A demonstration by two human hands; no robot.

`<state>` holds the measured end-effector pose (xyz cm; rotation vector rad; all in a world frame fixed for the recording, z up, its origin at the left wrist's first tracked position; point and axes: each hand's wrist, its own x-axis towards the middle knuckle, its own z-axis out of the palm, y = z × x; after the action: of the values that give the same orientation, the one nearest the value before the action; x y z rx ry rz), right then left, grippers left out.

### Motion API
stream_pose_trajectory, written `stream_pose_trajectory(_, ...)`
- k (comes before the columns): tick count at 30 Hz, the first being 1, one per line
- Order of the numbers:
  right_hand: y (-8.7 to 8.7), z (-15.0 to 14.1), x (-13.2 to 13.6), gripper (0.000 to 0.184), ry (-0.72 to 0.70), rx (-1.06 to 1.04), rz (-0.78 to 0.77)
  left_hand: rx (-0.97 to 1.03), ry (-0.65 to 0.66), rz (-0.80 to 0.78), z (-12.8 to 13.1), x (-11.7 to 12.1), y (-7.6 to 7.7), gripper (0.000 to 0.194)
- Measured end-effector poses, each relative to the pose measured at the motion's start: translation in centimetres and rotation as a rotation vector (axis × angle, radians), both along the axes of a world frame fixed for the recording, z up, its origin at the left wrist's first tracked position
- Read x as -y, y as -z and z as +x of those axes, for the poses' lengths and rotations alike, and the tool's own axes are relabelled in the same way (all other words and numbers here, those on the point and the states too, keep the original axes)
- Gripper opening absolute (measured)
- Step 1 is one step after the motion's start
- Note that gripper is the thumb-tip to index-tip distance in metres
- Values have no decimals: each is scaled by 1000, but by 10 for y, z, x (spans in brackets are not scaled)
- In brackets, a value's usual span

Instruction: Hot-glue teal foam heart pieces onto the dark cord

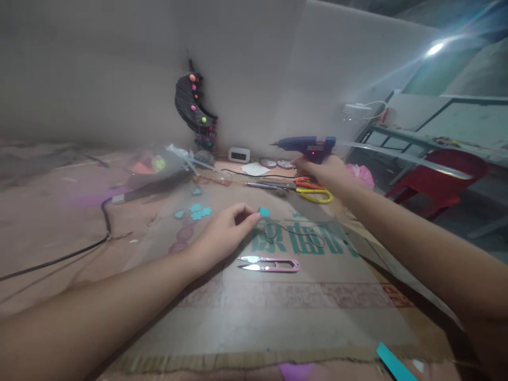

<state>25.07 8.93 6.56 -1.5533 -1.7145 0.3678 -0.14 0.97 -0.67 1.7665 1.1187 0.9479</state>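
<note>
My right hand is wrapped round the grip of a blue hot glue gun, its nozzle pointing left and a small red light showing on its side. A long clear glue stick sticks out of its back end. With thumb and fingertips, my left hand pinches a small teal piece just above the printed sheet. A thin dark cord loops on the sheet beside it. Below lie pink-handled thread snips. Teal flower cutouts rest left of my left hand.
Scissors with yellow and orange handles lie under my right hand. A black crescent ornament with coloured balls hangs on the wall. A small white clock-like device stands at the back. A black cable crosses the left side; a red chair stands right.
</note>
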Motion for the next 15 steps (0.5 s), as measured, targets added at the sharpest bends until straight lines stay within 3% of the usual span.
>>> stream_pose_trajectory(2, 1, 1, 24, 22, -73, -112, 31, 5, -5, 1, 0, 0, 0, 27)
stream_pose_trajectory(7, 21, 4, 69, 19, -222, -83, -15, 28, -42, 20, -1, -2, 3, 24)
stream_pose_trajectory(10, 40, 7, 85, 27, -201, -2, -56, 12, -74, 40, -2, -2, 4, 26)
stream_pose_trajectory(15, 63, 11, 96, 31, -94, 201, 73, -60, -90, 70, -3, 1, 2, 27)
